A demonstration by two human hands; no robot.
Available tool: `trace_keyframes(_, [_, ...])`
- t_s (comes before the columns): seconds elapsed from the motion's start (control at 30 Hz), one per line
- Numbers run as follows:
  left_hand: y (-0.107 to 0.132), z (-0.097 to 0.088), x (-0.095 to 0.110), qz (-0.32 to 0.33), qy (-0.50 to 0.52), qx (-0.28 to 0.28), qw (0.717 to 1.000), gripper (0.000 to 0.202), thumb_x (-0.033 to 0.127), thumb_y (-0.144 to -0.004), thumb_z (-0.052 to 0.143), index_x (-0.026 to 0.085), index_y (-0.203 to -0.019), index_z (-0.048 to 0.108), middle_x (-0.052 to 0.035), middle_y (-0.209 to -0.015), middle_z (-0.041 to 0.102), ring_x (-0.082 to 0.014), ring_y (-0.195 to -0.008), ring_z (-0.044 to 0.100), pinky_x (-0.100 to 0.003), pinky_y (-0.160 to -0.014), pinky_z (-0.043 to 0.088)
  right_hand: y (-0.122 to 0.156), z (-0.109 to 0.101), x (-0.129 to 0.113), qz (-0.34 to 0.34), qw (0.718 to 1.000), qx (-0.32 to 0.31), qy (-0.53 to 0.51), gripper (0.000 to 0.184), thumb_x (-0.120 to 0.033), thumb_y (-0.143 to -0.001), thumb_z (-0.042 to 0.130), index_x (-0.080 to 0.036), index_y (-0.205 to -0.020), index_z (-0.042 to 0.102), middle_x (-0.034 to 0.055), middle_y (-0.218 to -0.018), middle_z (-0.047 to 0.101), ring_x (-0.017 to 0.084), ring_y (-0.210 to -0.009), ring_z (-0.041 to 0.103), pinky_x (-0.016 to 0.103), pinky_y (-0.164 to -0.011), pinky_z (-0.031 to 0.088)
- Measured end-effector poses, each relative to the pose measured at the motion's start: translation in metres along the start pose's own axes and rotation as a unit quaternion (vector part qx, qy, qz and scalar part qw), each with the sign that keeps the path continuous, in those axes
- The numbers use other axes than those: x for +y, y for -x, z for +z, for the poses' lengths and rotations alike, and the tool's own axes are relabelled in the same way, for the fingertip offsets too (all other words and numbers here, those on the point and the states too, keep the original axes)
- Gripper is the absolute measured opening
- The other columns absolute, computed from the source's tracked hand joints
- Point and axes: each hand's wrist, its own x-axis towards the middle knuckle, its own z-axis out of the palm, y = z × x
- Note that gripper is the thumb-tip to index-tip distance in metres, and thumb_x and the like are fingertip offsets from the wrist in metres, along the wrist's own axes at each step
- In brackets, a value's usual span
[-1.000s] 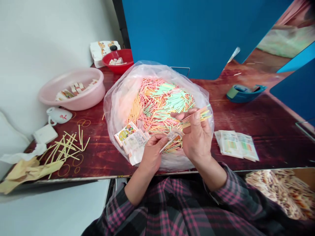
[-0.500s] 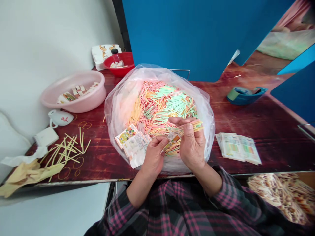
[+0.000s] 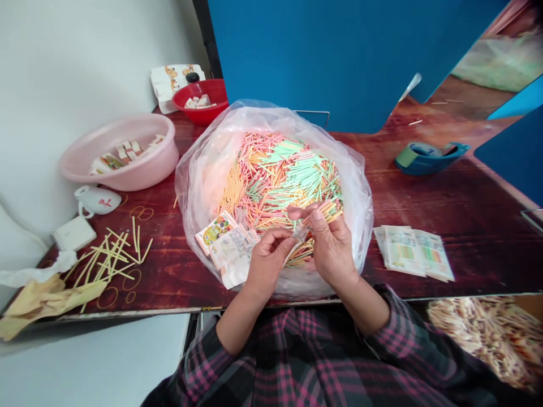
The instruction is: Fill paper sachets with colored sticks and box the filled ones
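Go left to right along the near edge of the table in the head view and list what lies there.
Crumpled tan sheet → loose pale yellow sticks → clear plastic bag of coloured sticks → stack of printed paper slips

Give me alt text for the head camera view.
The left hand pinches a small paper packet, the right hand holds thin coloured sticks, above a clear plastic bag heaped with pink and green sticks, on a dark red wooden table.
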Motion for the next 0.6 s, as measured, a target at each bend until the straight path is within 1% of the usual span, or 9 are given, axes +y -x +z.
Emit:
trace_keyframes(0.07, [-0.001, -0.002, 0.002, -0.015, 0.009, -0.004, 1.0, 0.014, 0.032, -0.076, 0.084, 0.022, -0.08, 0.075, 0.0019, -0.082, 0.07, -0.0132, -0.08, 0.062, -0.028, -0.081, 0.049, 0.0, 0.0, -0.002, -0.012, 1.0, -0.013, 0.015, 0.017, -0.041, -0.102, 0.058, -0.027, -0.098, 0.067, 0.0011, -0.103, 0.08, 0.02, -0.106, 0.073, 0.042, -0.106, 0.051])
trace_keyframes(0.13, [-0.004, -0.004, 0.004, -0.018, 0.033, 0.002, 0.999, 0.017, 0.033, -0.075, 0.085, 0.022, -0.079, 0.073, 0.0024, -0.082, 0.069, -0.0128, -0.078, 0.062, -0.027, -0.079, 0.05, 0.001, -0.002, -0.004, 0.017, 0.999, -0.02, 0.018, 0.016, -0.042, -0.101, 0.06, -0.027, -0.099, 0.066, 0.0018, -0.111, 0.08, 0.02, -0.109, 0.073, 0.041, -0.105, 0.052])
trace_keyframes(0.23, [-0.008, -0.01, 0.005, 0.033, 0.034, 0.01, 0.999, 0.017, 0.034, -0.076, 0.086, 0.022, -0.079, 0.073, 0.002, -0.084, 0.069, -0.013, -0.081, 0.063, -0.028, -0.081, 0.05, 0.001, -0.01, -0.004, 0.099, 0.994, -0.04, 0.008, 0.022, -0.048, -0.098, 0.063, -0.027, -0.103, 0.066, 0.0029, -0.122, 0.078, 0.023, -0.119, 0.07, 0.043, -0.107, 0.051])
trace_keyframes(0.33, [-0.01, -0.014, 0.005, 0.092, -0.012, 0.003, 0.996, 0.013, 0.032, -0.079, 0.084, 0.023, -0.081, 0.075, -0.0001, -0.091, 0.07, -0.015, -0.089, 0.065, -0.029, -0.087, 0.051, 0.001, -0.017, -0.003, 0.141, 0.987, -0.07, 0.0, 0.025, -0.051, -0.098, 0.062, -0.027, -0.103, 0.065, 0.0031, -0.12, 0.078, 0.024, -0.12, 0.07, 0.047, -0.111, 0.048])
trace_keyframes(0.4, [-0.01, -0.015, 0.004, 0.105, -0.043, -0.005, 0.994, 0.01, 0.029, -0.08, 0.083, 0.023, -0.081, 0.075, -0.001, -0.093, 0.071, -0.0161, -0.092, 0.065, -0.031, -0.09, 0.05, 0.0, -0.018, -0.003, 0.136, 0.988, -0.073, -0.006, 0.023, -0.05, -0.098, 0.062, -0.027, -0.101, 0.063, 0.0024, -0.115, 0.08, 0.023, -0.116, 0.072, 0.047, -0.11, 0.049])
trace_keyframes(0.47, [-0.009, -0.014, 0.004, 0.096, -0.063, -0.01, 0.993, 0.008, 0.026, -0.08, 0.082, 0.023, -0.08, 0.075, -0.0013, -0.092, 0.07, -0.0162, -0.091, 0.064, -0.031, -0.089, 0.05, 0.0, -0.016, -0.005, 0.109, 0.992, -0.061, -0.007, 0.021, -0.047, -0.099, 0.063, -0.027, -0.1, 0.062, 0.0018, -0.112, 0.081, 0.022, -0.113, 0.073, 0.046, -0.109, 0.051])
trace_keyframes(0.53, [-0.008, -0.013, 0.004, 0.067, -0.063, -0.008, 0.996, 0.009, 0.026, -0.079, 0.082, 0.022, -0.078, 0.074, -0.001, -0.09, 0.069, -0.0157, -0.089, 0.063, -0.031, -0.087, 0.049, -0.003, -0.013, -0.01, 0.08, 0.996, -0.037, -0.022, 0.019, -0.046, -0.099, 0.063, -0.027, -0.099, 0.062, 0.0012, -0.111, 0.081, 0.022, -0.11, 0.075, 0.045, -0.107, 0.052])
trace_keyframes(0.6, [-0.008, -0.012, 0.004, 0.027, -0.039, 0.004, 0.999, 0.014, 0.028, -0.075, 0.084, 0.021, -0.076, 0.072, -0.0006, -0.09, 0.068, -0.015, -0.087, 0.061, -0.03, -0.085, 0.048, -0.007, -0.01, -0.016, 0.057, 0.997, -0.001, -0.051, 0.017, -0.044, -0.099, 0.063, -0.028, -0.099, 0.06, 0.0003, -0.11, 0.081, 0.021, -0.105, 0.077, 0.046, -0.105, 0.054])
